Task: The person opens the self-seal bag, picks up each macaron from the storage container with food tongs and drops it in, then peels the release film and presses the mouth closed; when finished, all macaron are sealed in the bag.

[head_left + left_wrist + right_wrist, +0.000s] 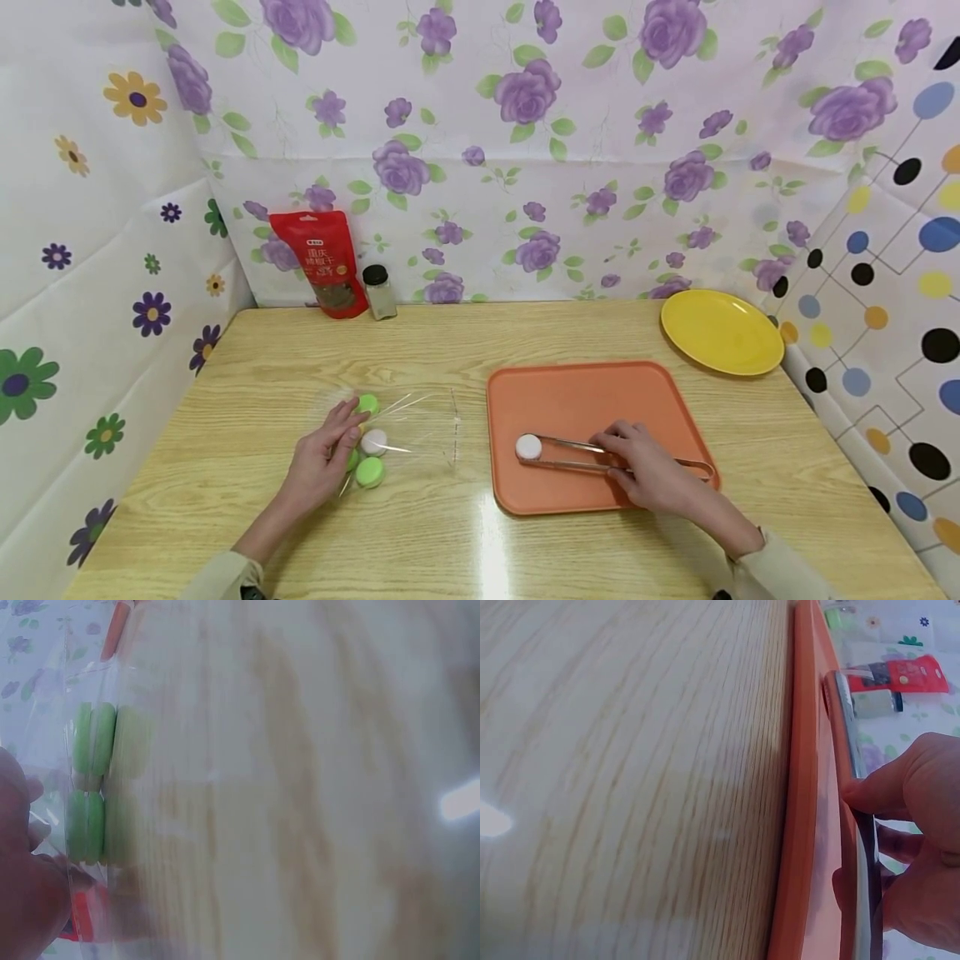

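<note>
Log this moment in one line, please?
right hand: holds silver metal tongs; tongs: round white macaron between tips; left hand: at clear plastic packaging

Red pouch (324, 265), black-lidded jar (379, 293), yellow plate (722, 332)

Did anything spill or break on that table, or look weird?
Nothing stands out to me: I see no spill or break. The round treats by the left hand have clear plastic over them, and the tongs in the right hand hold a white treat at their tips, inside the rim of the orange tray.
</note>
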The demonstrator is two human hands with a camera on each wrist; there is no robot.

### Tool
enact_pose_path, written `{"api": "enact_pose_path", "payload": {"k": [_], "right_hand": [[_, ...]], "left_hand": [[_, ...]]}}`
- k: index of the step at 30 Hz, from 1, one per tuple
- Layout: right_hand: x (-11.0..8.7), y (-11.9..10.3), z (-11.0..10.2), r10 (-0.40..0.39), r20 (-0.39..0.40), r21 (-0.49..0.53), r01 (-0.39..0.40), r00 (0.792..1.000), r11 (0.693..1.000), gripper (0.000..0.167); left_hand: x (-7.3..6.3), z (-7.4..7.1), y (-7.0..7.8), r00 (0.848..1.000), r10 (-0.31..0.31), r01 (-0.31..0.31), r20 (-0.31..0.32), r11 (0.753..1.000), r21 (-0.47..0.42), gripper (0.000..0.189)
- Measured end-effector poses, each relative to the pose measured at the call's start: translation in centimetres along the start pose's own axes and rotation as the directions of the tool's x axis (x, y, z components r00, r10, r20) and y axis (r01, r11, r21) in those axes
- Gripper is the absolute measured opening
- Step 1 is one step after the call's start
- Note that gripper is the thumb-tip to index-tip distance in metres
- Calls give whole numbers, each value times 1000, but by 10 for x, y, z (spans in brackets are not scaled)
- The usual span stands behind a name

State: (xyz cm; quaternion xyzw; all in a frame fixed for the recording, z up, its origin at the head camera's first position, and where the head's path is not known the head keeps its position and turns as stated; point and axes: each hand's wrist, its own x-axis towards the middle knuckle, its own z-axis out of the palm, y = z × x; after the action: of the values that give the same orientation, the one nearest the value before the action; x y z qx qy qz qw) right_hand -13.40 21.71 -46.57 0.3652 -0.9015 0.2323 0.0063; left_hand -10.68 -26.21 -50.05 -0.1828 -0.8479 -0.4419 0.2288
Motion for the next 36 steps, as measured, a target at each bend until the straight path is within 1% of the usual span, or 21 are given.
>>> {"api": "enact_pose_path", "payload": {"k": [7,13,17,26,32,36], "right_hand": [[5,-4,0,-10,1,-10,10,1000,1000,38],[12,-7,1,-13,-12,-6,13,1000,1000,38],[18,-9,3,-34,-14,-9,34,999,999,38],[38,-18,10,-53,-2,-21,53,999,998,35],[53,-25,15,-97,-22,-42,96,995,995,32],[64,-31,19,-118,-20,-48,117,993,992,31]], "left_hand": [[0,-2,3,999,-35,35,15,999,-3,23],[0,-2,3,999,-40,40,15,999,-5,24],[0,-2,2,999,-35,35,11,999,-2,24],[-1,-2,0,1000,-17,17,-5,1000,12,23],[-1,-2,1,1000,-23,23,3,1000,13,23],[-1,-2,1,1000,-20,20,1,1000,18,23]]}}
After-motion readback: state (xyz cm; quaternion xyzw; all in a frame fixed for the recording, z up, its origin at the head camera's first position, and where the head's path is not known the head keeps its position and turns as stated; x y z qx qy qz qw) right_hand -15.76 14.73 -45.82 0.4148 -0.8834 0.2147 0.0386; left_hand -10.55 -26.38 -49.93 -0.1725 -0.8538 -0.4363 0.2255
